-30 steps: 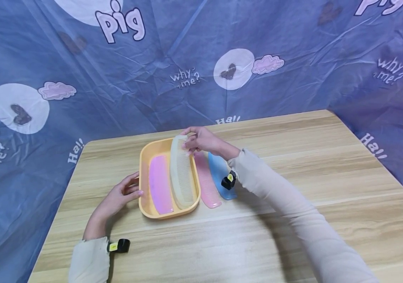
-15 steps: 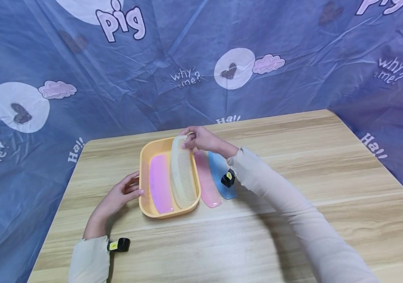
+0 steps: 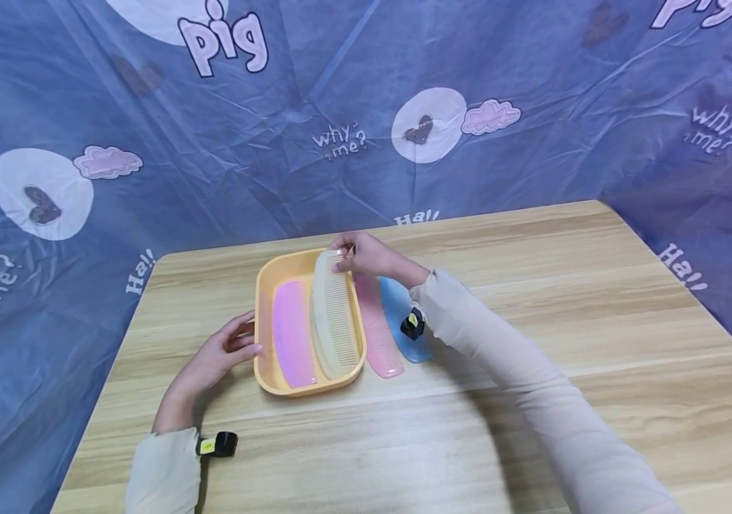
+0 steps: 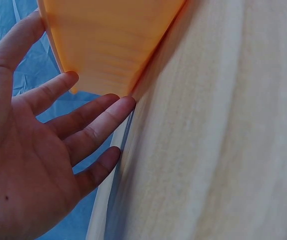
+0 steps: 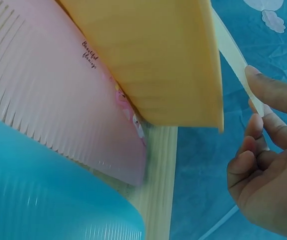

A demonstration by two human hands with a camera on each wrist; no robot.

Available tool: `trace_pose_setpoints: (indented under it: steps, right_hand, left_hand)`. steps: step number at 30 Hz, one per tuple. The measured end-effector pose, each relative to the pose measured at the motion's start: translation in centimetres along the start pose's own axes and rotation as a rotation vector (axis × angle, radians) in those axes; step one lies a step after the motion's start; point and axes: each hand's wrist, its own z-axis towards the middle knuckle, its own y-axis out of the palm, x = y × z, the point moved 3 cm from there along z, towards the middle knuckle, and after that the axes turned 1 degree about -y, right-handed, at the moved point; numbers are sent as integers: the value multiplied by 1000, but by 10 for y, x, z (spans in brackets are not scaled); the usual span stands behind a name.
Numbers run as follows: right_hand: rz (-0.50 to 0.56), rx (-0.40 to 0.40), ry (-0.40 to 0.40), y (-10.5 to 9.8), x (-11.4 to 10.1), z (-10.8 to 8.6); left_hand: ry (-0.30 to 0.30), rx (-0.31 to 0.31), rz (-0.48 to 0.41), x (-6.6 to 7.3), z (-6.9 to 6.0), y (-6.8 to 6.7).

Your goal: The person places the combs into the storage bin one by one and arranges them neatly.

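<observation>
A cream comb (image 3: pixel 332 314) leans inside the yellow tray (image 3: pixel 301 391), its far end raised over the rim. My right hand (image 3: pixel 370 257) pinches that raised end between thumb and fingers; the right wrist view shows the comb's thin edge (image 5: pixel 239 65) in the grip. Flat in the tray, to the left of it, lies a purple-pink comb (image 3: pixel 291 335). My left hand (image 3: pixel 211 360) rests at the tray's left side. In the left wrist view its fingers are spread and fairly straight, with fingertips (image 4: pixel 71 76) against the tray wall (image 4: pixel 108 45).
Right of the tray, a pink comb (image 3: pixel 378 335) and a blue comb (image 3: pixel 396 303) lie side by side on the wooden table (image 3: pixel 533 285). My right forearm passes above the blue one. A blue printed cloth (image 3: pixel 288 164) hangs behind the table.
The cream comb's upper end has shifted very slightly with my right hand. My left hand stays at the tray, and the other combs have not moved.
</observation>
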Motion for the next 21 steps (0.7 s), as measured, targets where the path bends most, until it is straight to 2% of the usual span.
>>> trace_pose_setpoints:
  steps: [7, 14, 21]
  right_hand:
    - [-25, 12, 9, 1, 6, 3]
    - [-5, -17, 25, 3, 11, 5]
    - [-21, 48, -4, -6, 12, 1]
  left_hand:
    - [0, 1, 13, 1, 1, -1]
    - [10, -4, 18, -3, 1, 0]
    - [21, 4, 16, -3, 1, 0]
